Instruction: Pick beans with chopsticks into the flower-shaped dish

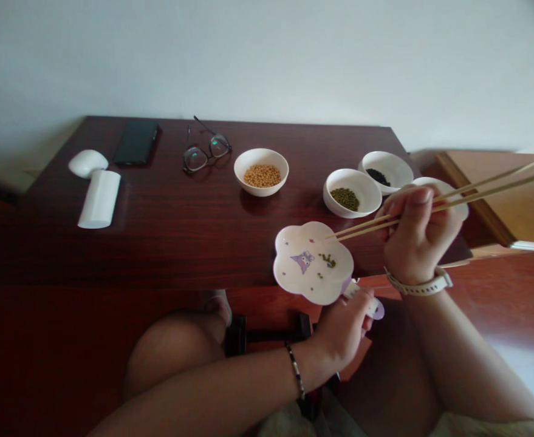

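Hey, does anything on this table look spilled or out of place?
The flower-shaped plate stands out: the left hand holds it by its handle out over the table's edge, and a few green beans lie scattered on it, near the tips of the chopsticks in the right hand.

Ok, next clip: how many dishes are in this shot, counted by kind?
White bowl of yellow beans: 1
White bowl of green beans: 1
White bowl of black beans: 1
White dish, partly hidden behind the right hand: 1
Flower-shaped plate in the left hand: 1
Total: 5
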{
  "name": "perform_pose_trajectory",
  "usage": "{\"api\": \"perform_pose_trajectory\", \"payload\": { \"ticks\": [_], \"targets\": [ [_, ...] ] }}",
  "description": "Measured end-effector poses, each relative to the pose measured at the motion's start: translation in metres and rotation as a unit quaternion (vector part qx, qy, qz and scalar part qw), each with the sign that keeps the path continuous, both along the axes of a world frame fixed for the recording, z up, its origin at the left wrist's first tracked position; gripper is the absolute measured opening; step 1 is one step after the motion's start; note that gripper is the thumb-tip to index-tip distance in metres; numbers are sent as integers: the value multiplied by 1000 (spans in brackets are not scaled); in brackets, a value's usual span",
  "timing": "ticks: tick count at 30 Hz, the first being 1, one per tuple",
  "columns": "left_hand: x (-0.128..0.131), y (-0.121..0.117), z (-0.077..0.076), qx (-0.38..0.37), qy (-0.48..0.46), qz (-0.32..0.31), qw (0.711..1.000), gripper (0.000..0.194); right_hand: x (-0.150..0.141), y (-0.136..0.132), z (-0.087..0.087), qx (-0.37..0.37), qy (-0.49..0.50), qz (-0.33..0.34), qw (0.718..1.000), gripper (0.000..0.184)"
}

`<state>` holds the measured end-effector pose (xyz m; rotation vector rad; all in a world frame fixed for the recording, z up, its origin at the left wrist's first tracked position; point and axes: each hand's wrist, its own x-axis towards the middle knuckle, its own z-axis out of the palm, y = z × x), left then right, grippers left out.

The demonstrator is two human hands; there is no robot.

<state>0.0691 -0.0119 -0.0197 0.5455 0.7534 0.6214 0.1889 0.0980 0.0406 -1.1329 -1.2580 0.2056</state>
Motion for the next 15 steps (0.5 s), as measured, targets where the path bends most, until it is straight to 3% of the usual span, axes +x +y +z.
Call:
{"api": "perform_pose_trajectory", "payload": {
  "ticks": [5,15],
  "targets": [
    [-1,2,4,-15,5,-2,1000,38,-3,-10,-4,-62,-61,8,996,52],
    [-1,2,3,-3,-7,1,1000,34,-6,-17,-2,-53,-161,11,986,53]
  ]
}}
